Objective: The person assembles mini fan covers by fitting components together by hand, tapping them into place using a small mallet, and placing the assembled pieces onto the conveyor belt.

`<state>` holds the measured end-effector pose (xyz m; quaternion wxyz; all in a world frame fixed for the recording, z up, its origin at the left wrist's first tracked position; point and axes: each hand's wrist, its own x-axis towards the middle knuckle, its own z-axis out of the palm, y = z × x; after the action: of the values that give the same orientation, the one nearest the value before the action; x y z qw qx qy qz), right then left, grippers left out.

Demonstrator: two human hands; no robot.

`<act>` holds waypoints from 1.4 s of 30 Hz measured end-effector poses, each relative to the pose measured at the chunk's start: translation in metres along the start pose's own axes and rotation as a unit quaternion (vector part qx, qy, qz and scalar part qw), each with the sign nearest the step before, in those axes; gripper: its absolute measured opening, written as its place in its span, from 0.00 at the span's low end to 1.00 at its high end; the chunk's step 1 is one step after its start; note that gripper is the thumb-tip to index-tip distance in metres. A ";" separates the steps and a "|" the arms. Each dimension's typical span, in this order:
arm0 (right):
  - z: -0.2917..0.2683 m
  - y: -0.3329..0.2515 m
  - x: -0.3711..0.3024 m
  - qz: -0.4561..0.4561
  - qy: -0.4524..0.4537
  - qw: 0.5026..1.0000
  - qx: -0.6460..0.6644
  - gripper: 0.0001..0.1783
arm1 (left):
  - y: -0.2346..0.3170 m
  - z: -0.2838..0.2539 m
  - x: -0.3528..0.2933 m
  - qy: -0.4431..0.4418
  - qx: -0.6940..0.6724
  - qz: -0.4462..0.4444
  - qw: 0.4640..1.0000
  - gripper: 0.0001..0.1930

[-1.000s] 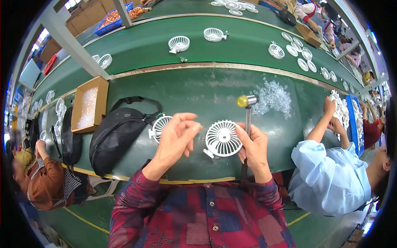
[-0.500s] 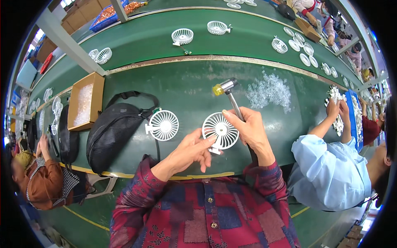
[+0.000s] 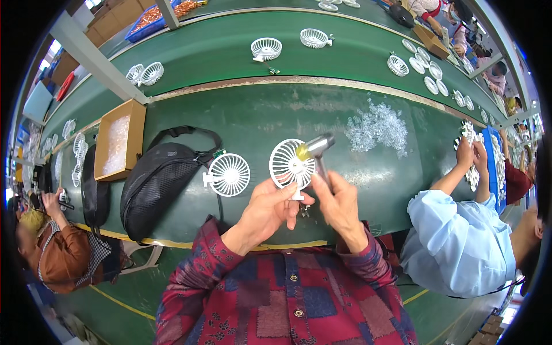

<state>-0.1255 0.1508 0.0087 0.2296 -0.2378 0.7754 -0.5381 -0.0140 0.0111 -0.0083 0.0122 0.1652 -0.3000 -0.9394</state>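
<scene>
My left hand (image 3: 265,214) grips a round white fan housing (image 3: 282,164) by the short stem at its lower edge. Ribs radiate from the housing's centre. In my right hand (image 3: 340,208) is a mallet (image 3: 323,145) with a yellow face and a metal-coloured head. That yellow face lies over the hub of the housing; whether it touches cannot be made out. Most of the handle is hidden in my fingers. To the left, a second white fan housing (image 3: 229,175) lies on the green table beside a black bag.
The black bag (image 3: 161,187) and a cardboard box of clear small parts (image 3: 140,123) stand left. A pile of clear small pieces (image 3: 376,127) lies right. Beyond, a green belt (image 3: 201,60) carries white housings. A person in light blue (image 3: 460,230) works at the right.
The housing in my left hand has moved left and slightly up. My right hand has brought the mallet head down over the hub. Housings on the belt have shifted right.
</scene>
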 end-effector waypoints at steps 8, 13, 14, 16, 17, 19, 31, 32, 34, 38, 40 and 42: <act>-0.007 0.006 -0.021 0.007 -0.129 0.989 0.067 0.18 | -0.002 -0.010 0.001 0.004 -0.018 -0.026 0.999 0.15; -0.018 -0.010 -0.020 -0.025 -0.104 0.990 -0.091 0.20 | -0.003 0.000 0.001 0.017 0.012 0.012 1.000 0.17; -0.018 -0.010 -0.020 -0.045 -0.083 0.990 -0.109 0.21 | -0.002 0.002 0.001 0.017 0.030 0.025 0.999 0.18; -0.018 -0.007 -0.019 -0.073 -0.067 0.988 -0.116 0.21 | -0.002 0.004 0.001 0.029 0.059 0.037 0.997 0.18; -0.018 -0.005 -0.018 -0.102 -0.053 0.986 -0.123 0.21 | -0.002 0.005 0.001 0.042 0.087 0.052 0.994 0.19; -0.018 -0.004 -0.017 -0.107 -0.053 0.985 -0.122 0.19 | -0.001 0.005 0.001 0.046 0.104 0.053 0.992 0.19; -0.008 -0.011 -0.025 -0.254 -0.054 0.943 -0.210 0.11 | -0.011 -0.008 0.004 0.068 0.035 0.014 0.997 0.11; -0.006 -0.016 -0.025 -0.257 -0.056 0.942 -0.208 0.11 | -0.012 -0.011 0.004 0.074 0.020 -0.011 0.997 0.11; -0.002 -0.024 -0.026 -0.244 -0.066 0.926 -0.280 0.11 | -0.012 -0.013 0.004 0.080 0.004 -0.035 0.996 0.12; 0.000 -0.014 -0.021 -0.244 -0.092 0.914 -0.313 0.12 | -0.006 -0.010 0.002 0.066 -0.001 -0.094 0.993 0.15; 0.000 -0.007 -0.019 -0.263 -0.089 0.914 -0.296 0.11 | -0.006 -0.007 0.001 0.063 0.002 -0.106 0.992 0.16; -0.001 -0.002 -0.016 -0.292 -0.059 0.919 -0.256 0.11 | -0.007 -0.004 -0.001 0.079 0.005 -0.114 0.990 0.17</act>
<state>-0.1135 0.1611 0.0124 0.0387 -0.5360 0.7676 -0.3494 -0.0109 0.0143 -0.0151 -0.0727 0.2720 -0.2819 -0.9172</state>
